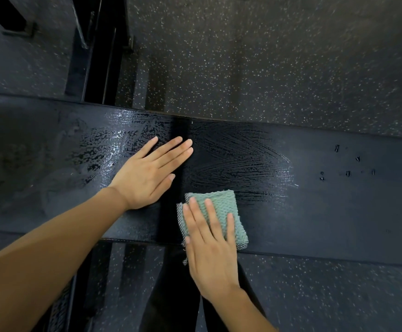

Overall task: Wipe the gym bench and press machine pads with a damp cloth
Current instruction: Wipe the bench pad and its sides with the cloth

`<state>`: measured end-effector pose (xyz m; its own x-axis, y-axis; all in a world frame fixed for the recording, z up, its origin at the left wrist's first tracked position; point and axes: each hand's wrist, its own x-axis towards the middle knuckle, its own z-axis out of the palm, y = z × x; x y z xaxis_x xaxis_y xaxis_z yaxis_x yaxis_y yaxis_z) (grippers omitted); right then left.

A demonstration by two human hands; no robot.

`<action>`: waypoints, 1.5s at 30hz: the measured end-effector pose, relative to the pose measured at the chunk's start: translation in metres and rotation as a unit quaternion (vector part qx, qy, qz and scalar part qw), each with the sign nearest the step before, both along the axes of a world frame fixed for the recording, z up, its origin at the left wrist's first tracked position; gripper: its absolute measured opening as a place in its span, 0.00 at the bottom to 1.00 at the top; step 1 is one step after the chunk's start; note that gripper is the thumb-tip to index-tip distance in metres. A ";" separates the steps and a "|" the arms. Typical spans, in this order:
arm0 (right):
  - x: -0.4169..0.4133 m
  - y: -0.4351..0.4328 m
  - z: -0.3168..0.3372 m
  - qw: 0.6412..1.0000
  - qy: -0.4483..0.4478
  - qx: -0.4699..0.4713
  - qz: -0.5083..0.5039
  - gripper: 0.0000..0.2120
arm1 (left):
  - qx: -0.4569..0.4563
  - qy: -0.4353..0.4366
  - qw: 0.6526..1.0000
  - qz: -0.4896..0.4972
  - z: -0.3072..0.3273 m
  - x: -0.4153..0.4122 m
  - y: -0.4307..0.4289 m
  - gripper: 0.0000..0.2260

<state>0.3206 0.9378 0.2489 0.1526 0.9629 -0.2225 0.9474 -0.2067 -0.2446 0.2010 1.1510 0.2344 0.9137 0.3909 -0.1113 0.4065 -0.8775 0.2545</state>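
Observation:
A long black padded gym bench (315, 207) runs across the view from left to right, with a narrow gap between two pads at the middle. Wet streaks shine on the pads around that gap. A folded green knitted cloth (226, 207) lies on the right pad near the front edge. My right hand (210, 250) presses flat on the cloth, fingers spread over it. Resting flat on the left pad is my left hand (149, 173), its fingertips reaching the gap and nothing in it.
Speckled black rubber floor (267, 56) lies beyond and in front of the bench. Black metal frame bars (99, 68) rise behind the bench at upper left, and frame legs (171, 295) show below it. Small tears (347, 173) mark the right pad.

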 end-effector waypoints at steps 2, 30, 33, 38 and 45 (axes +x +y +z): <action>0.010 -0.006 0.000 0.999 0.002 -0.004 0.037 0.28 | -0.002 0.003 1.000 0.002 0.000 -0.001 0.000 0.26; 0.002 -0.012 0.001 1.000 0.014 -0.014 -0.009 0.29 | 0.001 0.007 1.000 0.011 0.000 0.000 -0.001 0.27; 0.042 -0.031 -0.003 0.999 -0.016 -0.011 -0.042 0.29 | -0.001 0.007 1.000 0.015 0.000 0.000 -0.001 0.26; 0.075 -0.040 -0.004 0.988 -0.021 -0.016 -0.154 0.26 | 0.003 0.007 1.000 0.018 -0.001 0.000 -0.003 0.26; 0.018 0.004 -0.007 0.962 -0.010 0.007 -0.273 0.27 | 0.003 0.002 1.000 0.019 -0.002 0.000 -0.002 0.26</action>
<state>0.3385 0.9415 0.2421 0.6397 0.7413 -0.2028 0.7035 -0.6711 -0.2339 0.2005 1.1491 0.2327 0.8978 0.4259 -0.1124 0.4404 -0.8630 0.2477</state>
